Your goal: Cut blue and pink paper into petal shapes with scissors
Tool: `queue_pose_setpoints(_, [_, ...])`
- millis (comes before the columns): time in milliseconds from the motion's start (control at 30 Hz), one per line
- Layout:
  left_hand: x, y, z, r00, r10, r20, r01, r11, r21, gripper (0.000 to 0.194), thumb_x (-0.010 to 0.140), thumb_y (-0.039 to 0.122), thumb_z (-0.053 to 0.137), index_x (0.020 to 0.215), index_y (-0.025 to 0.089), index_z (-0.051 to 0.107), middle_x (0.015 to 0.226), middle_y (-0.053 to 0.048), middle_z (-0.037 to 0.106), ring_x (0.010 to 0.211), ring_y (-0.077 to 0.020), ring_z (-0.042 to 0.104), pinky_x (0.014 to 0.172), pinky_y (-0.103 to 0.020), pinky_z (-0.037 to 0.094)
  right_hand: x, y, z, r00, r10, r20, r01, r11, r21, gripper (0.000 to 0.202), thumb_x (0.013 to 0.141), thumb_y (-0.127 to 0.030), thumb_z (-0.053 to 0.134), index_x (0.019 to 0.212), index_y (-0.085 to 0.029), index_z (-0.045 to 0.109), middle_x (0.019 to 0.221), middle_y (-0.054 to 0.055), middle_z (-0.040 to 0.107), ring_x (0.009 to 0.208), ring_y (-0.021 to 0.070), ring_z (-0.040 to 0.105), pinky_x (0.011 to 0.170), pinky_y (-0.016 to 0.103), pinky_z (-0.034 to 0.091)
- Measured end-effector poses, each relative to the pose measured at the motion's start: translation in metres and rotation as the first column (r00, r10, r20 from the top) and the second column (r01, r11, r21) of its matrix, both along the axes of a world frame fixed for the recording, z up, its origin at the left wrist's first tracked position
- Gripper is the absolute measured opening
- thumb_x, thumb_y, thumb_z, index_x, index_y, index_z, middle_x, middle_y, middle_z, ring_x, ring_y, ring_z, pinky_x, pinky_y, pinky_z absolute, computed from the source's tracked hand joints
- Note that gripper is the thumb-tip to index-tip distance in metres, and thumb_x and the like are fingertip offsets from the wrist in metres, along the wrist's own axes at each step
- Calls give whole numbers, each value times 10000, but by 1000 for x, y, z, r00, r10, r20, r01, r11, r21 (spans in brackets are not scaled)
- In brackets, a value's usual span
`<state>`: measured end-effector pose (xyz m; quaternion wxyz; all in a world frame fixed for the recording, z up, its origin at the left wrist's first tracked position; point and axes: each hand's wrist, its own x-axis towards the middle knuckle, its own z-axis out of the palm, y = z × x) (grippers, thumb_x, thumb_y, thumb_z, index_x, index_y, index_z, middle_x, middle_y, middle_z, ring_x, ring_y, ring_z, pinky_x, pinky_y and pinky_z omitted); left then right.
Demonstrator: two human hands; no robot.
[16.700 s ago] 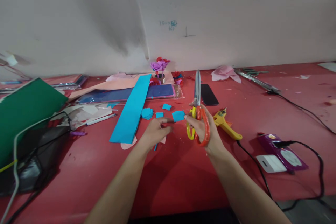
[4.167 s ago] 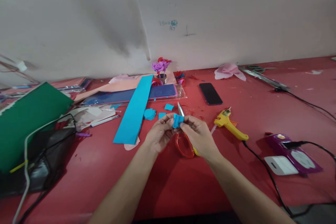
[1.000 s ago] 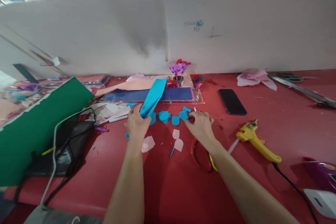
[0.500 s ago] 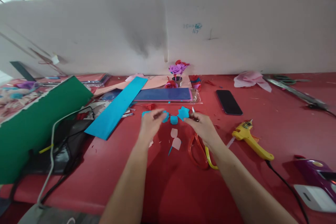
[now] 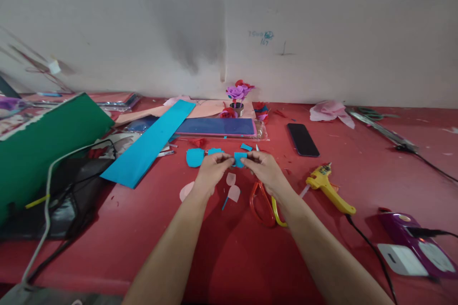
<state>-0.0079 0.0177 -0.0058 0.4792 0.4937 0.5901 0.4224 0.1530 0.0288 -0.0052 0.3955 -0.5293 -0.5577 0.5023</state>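
Observation:
Between my two hands is a small blue paper piece (image 5: pixel 239 158), held just above the table. My left hand (image 5: pixel 213 169) pinches its left edge, and my right hand (image 5: pixel 265 167) grips its right side with thumb and fingers. More cut blue paper (image 5: pixel 195 157) lies beyond my left hand, and a blue scrap (image 5: pixel 246 147) rests beyond the held piece. Pale pink paper petals (image 5: pixel 234 193) lie below my hands, and another pink piece (image 5: pixel 186 191) is partly behind my left forearm. Scissors (image 5: pixel 262 205) with red and yellow handles lie beneath my right hand, their blades mostly hidden.
A long blue strip (image 5: pixel 150 143) crosses wrapped sheets at the left, near a green board (image 5: pixel 53 157) and cables. Paper flowers in a small pot (image 5: pixel 236 108) stand by the wall. A phone (image 5: pixel 302 139), a yellow glue gun (image 5: pixel 331 189) and a purple power strip (image 5: pixel 417 238) are at right.
My hands have come together at the middle, and both now hold a small blue piece between them. The blue star-shaped piece by my right hand no longer shows there. The view has shifted slightly.

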Motion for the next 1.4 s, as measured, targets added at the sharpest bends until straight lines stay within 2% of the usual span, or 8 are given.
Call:
queue_pose_setpoints(67, [-8,0,2,957,123,-264,-103,991,87,169,801,234,556,873,185,702,899,-70,722,821,-193,652,774,-320,488,-2,9,-2,997,-50,66,50,999,-4,162,744,-313,607,786,-167,664,668,-12,634,600,126,572,562,236,435])
queue_pose_setpoints(133, [-17,0,4,787,235,-571,-173,972,162,202,817,209,533,902,196,716,980,-96,715,875,-235,650,788,-358,481,-6,19,-6,992,-41,122,46,998,-34,112,753,-263,592,737,-165,644,614,-16,619,576,127,588,561,236,454])
queue_pose_setpoints(233, [-22,-1,5,585,179,-791,-140,983,118,218,818,191,532,892,210,736,986,-110,714,869,-274,651,744,-375,480,-15,29,-19,980,20,199,-4,997,-82,52,744,-188,585,709,-165,617,552,-14,616,537,138,612,552,243,482])
queue_pose_setpoints(533, [-7,-5,-5,551,-106,-828,196,981,5,366,866,144,424,997,280,738,985,-99,698,859,-250,645,697,-327,457,-29,24,-20,806,11,592,-43,998,41,150,753,-185,645,901,-171,667,680,16,685,695,182,651,622,259,444])
queue_pose_setpoints(767, [-4,-5,-9,528,-89,-844,264,962,64,277,851,180,475,901,232,743,915,-86,664,864,-222,621,709,-299,457,-8,25,0,589,-103,801,-17,990,140,231,838,-194,518,983,-205,698,1014,93,708,934,250,644,745,330,464])
queue_pose_setpoints(933, [-4,-2,-12,582,-35,-813,244,961,133,187,836,201,533,888,179,710,953,-89,676,901,-223,621,778,-306,462,-9,21,-5,484,-121,867,-73,981,178,171,806,-225,563,839,-185,726,960,127,701,983,303,607,752,358,457])
queue_pose_setpoints(1067, [-5,-2,-11,611,17,-791,189,968,166,177,822,178,551,927,160,692,981,-88,683,906,-220,628,790,-302,462,-4,18,-6,500,-161,851,-35,978,205,186,822,-245,521,811,-200,701,886,93,714,897,262,633,693,317,451])
queue_pose_setpoints(1400, [19,-5,-13,505,73,-860,90,987,136,261,811,292,595,1034,156,589,990,-121,658,902,-263,630,675,-318,459,34,18,-1,834,-340,434,226,929,294,249,699,-192,580,935,-203,657,739,9,698,716,191,662,691,291,472])
